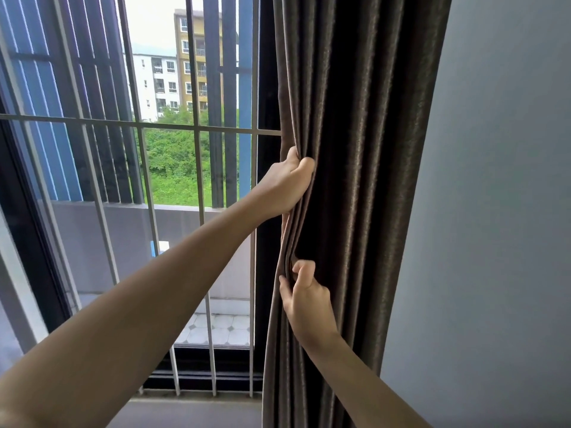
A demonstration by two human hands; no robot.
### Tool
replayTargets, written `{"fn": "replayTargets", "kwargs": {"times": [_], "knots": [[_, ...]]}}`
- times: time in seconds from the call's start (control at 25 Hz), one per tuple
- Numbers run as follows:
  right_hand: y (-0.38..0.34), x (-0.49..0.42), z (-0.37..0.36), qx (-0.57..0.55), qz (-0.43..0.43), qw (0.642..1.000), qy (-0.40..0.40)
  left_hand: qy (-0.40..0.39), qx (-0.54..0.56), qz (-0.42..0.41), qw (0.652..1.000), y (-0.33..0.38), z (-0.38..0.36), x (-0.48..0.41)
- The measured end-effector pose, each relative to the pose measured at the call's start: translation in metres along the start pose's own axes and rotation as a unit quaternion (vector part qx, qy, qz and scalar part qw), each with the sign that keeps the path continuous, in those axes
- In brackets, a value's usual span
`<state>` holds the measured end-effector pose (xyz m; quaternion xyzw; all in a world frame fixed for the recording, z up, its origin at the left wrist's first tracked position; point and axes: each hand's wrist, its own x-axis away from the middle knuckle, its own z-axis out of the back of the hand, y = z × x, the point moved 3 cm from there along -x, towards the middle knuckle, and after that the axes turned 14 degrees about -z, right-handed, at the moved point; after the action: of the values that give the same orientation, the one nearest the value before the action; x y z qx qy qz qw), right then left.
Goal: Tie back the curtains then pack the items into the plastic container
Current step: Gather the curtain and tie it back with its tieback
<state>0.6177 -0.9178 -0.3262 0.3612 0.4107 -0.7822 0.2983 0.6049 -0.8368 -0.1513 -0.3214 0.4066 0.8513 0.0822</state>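
Observation:
A dark brown curtain (355, 149) hangs in folds at the right side of the window, bunched against the wall. My left hand (287, 183) grips the curtain's left edge at mid height, fingers curled round the folds. Below it, my right hand (306, 299) holds the same edge, thumb and fingers pinching the gathered fabric. No tie-back, items or plastic container show in this view.
White metal window bars (197, 128) run across the window to the left, with a balcony, greenery and apartment blocks beyond. A plain grey wall (494, 211) stands right of the curtain. A dark window frame (27, 242) runs down the left.

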Motion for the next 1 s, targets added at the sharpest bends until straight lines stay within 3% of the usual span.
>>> {"fn": "replayTargets", "kwargs": {"times": [0.2, 0.32, 0.4, 0.56, 0.68, 1.0], "knots": [[0.004, -0.006, 0.015, -0.024, -0.005, 1.000, -0.009, 0.007, -0.175, -0.086, 0.981, -0.011, 0.006, -0.003], [0.005, -0.038, 0.045, -0.027, 0.011, 0.995, 0.090, 0.044, -0.204, -0.095, 0.973, -0.019, 0.013, 0.002], [0.004, -0.075, 0.064, -0.036, -0.042, 0.991, 0.124, 0.070, -0.181, -0.107, 0.975, -0.017, 0.013, 0.005], [0.005, -0.129, 0.072, -0.073, -0.137, 0.988, 0.010, 0.099, -0.019, -0.058, 0.993, -0.024, 0.010, 0.005], [0.003, -0.123, 0.068, -0.042, -0.124, 0.991, -0.014, 0.112, 0.081, -0.006, 0.990, -0.033, 0.004, 0.001], [0.019, -0.039, 0.020, -0.054, -0.108, 0.986, -0.116, 0.044, 0.092, 0.001, 0.995, -0.030, -0.008, -0.007]]}}
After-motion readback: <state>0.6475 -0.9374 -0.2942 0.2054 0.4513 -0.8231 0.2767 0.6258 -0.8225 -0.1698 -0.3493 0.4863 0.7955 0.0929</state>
